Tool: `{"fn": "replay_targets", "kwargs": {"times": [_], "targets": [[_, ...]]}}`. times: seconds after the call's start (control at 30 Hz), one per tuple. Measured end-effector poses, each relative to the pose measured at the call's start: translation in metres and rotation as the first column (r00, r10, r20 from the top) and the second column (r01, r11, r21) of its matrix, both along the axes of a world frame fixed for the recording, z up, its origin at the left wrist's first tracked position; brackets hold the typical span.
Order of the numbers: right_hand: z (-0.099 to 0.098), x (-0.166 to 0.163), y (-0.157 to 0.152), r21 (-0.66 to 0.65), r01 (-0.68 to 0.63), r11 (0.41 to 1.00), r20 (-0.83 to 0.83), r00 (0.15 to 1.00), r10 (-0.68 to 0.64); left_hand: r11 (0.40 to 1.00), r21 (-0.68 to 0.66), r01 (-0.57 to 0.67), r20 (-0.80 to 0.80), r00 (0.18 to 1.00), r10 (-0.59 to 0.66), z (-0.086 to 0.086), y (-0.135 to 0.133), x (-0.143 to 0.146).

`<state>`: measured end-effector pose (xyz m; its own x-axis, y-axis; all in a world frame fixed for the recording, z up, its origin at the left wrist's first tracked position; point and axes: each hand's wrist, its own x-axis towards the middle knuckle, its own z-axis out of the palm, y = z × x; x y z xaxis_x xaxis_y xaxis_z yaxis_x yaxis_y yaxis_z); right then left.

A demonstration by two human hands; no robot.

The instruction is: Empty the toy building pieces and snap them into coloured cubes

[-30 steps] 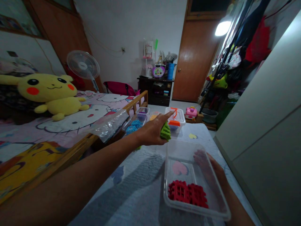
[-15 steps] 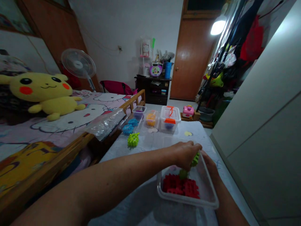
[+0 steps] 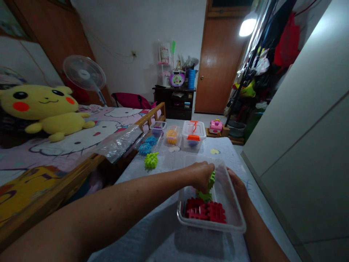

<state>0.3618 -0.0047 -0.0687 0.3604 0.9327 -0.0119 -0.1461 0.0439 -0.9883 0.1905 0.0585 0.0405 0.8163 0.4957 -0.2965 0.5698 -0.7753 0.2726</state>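
My left hand (image 3: 202, 175) reaches inside a clear plastic box (image 3: 211, 226), its fingers closed on a green interlocking toy block (image 3: 212, 180). Below the fingers more green block (image 3: 205, 196) shows, next to the red interlocking blocks (image 3: 205, 211) at the box's near end; whether the green parts are joined I cannot tell. Against the outside of the box's right wall, my right hand (image 3: 237, 186) grips the box near the rim, its fingers partly hidden. To the left of the box, a bright green block cluster (image 3: 151, 160) lies on the cloth.
Beyond stand a clear tray with blue block clusters (image 3: 145, 148), a tub of orange pieces (image 3: 172, 136) and a lidded box with orange handle (image 3: 193, 131). A wooden bed rail (image 3: 79, 169) borders the table's left side; a pale cabinet (image 3: 302, 145) rises at right.
My left hand has moved left and slightly down inside the box with the green block, which shows more plainly now. The whole view has shifted a little.
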Motion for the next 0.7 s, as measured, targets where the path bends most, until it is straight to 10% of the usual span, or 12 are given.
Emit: {"fn": "replay_targets", "kwargs": {"times": [0.2,0.37,0.5,0.6,0.7], "targets": [[0.016,0.013,-0.001,0.039,0.17,0.985,-0.033,0.985,-0.168,0.999,-0.043,-0.001,0.107,0.994,0.005,0.019,-0.004,-0.009],[0.074,0.018,-0.014,0.123,0.158,0.98,0.538,0.819,-0.2,0.998,-0.04,-0.04,0.255,0.966,0.049,0.03,0.001,-0.029],[0.112,-0.009,-0.011,-0.233,-0.274,0.933,0.909,0.279,0.309,0.99,-0.105,-0.095,0.426,0.895,0.131,0.04,0.007,-0.047],[0.123,-0.037,-0.002,-0.46,-0.211,0.863,0.885,-0.187,0.426,0.967,-0.229,-0.115,0.471,0.856,0.213,0.044,0.008,-0.057],[0.12,-0.062,0.007,-0.591,-0.126,0.797,0.743,-0.471,0.476,0.956,-0.274,-0.105,0.505,0.83,0.236,0.045,0.006,-0.063]]}}
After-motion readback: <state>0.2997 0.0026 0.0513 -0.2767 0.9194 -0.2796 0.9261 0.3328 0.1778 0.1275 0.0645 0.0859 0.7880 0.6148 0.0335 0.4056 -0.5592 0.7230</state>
